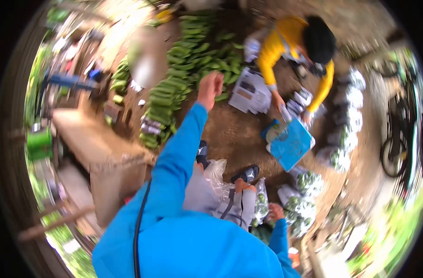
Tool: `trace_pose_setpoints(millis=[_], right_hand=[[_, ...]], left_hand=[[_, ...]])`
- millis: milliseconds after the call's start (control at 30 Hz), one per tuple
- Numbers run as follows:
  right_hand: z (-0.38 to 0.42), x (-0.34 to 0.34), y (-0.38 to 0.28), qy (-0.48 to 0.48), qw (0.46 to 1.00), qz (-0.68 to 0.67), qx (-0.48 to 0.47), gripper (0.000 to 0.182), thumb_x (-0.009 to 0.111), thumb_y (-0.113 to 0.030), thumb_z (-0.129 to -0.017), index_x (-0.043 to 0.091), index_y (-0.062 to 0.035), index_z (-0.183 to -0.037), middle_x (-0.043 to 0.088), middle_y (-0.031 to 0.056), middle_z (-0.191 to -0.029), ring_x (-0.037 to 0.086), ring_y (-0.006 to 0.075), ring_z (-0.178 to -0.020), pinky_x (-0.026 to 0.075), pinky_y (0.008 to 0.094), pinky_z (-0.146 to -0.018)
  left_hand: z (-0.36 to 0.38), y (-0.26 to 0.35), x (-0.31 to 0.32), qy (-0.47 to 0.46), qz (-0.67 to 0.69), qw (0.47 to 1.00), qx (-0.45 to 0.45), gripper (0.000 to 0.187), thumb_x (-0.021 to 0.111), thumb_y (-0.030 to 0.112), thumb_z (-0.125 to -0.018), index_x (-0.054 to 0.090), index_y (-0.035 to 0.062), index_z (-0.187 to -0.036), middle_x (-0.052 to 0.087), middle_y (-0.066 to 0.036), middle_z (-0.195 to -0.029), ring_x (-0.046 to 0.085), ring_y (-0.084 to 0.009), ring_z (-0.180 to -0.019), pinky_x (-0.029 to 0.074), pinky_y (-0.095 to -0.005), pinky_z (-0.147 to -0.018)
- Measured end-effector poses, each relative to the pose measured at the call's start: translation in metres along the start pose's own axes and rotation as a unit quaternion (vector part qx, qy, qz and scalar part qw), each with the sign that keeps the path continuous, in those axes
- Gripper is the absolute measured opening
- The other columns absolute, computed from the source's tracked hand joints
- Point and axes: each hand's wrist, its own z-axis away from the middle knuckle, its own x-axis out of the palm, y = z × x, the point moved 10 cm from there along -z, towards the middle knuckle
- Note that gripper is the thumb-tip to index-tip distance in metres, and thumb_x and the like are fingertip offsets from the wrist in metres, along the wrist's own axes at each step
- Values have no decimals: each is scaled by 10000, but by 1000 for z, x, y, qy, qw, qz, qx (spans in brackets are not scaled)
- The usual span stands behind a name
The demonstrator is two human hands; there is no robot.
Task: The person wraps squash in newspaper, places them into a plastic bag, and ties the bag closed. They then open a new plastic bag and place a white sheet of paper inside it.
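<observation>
My left hand (pixel 211 88) is stretched far forward in a closed fist over bare ground, beside a long row of green, elongated vegetables (pixel 167 95). Its fingers hide whatever may be inside. Low at my right side is my right hand (pixel 276 211), fingers curled and blurred, right beside an upright clear plastic bag of green vegetables (pixel 261 200); whether it grips the bag I cannot tell. Between my feet lies crumpled clear plastic (pixel 216 173). A stack of printed paper sheets (pixel 250 92) rests on the ground ahead.
A person in yellow (pixel 285 41) bends over a blue-topped box (pixel 291 144) at front right. Filled bags (pixel 346 116) line the right side, with more bags (pixel 300 206) near my right hand. Cardboard (pixel 98 139) stands at left; a motorcycle (pixel 397 143) is far right.
</observation>
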Motion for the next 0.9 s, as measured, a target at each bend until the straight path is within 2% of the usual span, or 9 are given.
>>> trace_pose_setpoints(millis=[267, 400, 433, 500, 533, 567, 667, 700, 900], right_hand=[[54, 56, -47, 99, 994, -6, 43, 280, 574, -393, -836, 595, -115, -870, 522, 31, -772, 502, 157, -639, 441, 324, -525], [57, 68, -59, 80, 996, 1, 40, 240, 551, -332, -851, 584, -94, -847, 499, 39, -652, 487, 151, -573, 446, 299, -507], [32, 51, -35, 61, 996, -15, 69, 233, 558, -323, -847, 586, -93, -857, 508, 43, -658, 489, 153, -572, 449, 299, -513], [-15, 41, -4, -92, 987, -25, 128, 206, 590, -286, -827, 595, -91, -894, 541, 55, -679, 504, 166, -576, 452, 285, -532], [-17, 49, -21, -97, 987, -13, 131, 206, 590, -286, -827, 595, -91, -894, 541, 55, -679, 504, 166, -576, 452, 285, -532], [-24, 52, -61, -50, 993, 31, 106, 181, 600, -277, -820, 586, -104, -873, 523, 41, -667, 490, 157, -566, 433, 285, -510], [-27, 60, -119, 13, 990, 83, 111, 139, 624, -260, -800, 569, -135, -824, 478, 9, -651, 467, 140, -552, 387, 294, -456], [-38, 65, -138, -26, 983, 70, 170, 139, 630, -263, -794, 569, -140, -817, 468, 5, -659, 472, 141, -558, 380, 302, -443], [-10, 77, -348, 71, 990, 99, -75, 194, 641, -293, -783, 572, -126, -853, 553, 23, -742, 501, 175, -596, 409, 318, -434]], left_hand=[[44, 422, -116, -34, -282, 896, 341, 367, 431, 388, -938, 575, 73, -818, 468, 27, -674, 427, -62, -586, 350, -226, -524], [140, 466, -193, 23, -442, 864, 240, 420, 402, 435, -915, 561, 52, -844, 450, -3, -718, 401, -104, -615, 357, -250, -581], [146, 446, -216, -99, -494, 836, 217, 602, 430, 673, -824, 559, 86, -810, 412, 12, -673, 433, -98, -649, 380, -256, -597], [187, 391, -275, 9, -435, 896, 93, 513, 471, 629, -829, 532, 121, -795, 429, 13, -753, 446, -94, -688, 381, -236, -593], [198, 356, -301, -34, -639, 728, 246, 364, 501, 482, -857, 558, 128, -795, 471, 23, -717, 439, -72, -639, 364, -226, -547], [243, 265, -360, 82, -451, 886, -75, 228, 507, 325, -848, 577, 123, -768, 507, 32, -665, 418, -55, -558, 333, -237, -469], [342, 70, -436, 152, -197, 923, -295, 212, 494, 307, -805, 588, 145, -707, 514, 28, -599, 405, -74, -473, 300, -254, -385], [367, 49, -430, 164, -196, 950, -180, 225, 502, 306, -807, 581, 139, -680, 486, 24, -541, 364, -85, -404, 272, -262, -352], [523, -174, -434, 248, -275, 829, -420, 170, 547, 205, -766, 625, 82, -679, 557, -59, -570, 496, -159, -434, 354, -328, -371]])
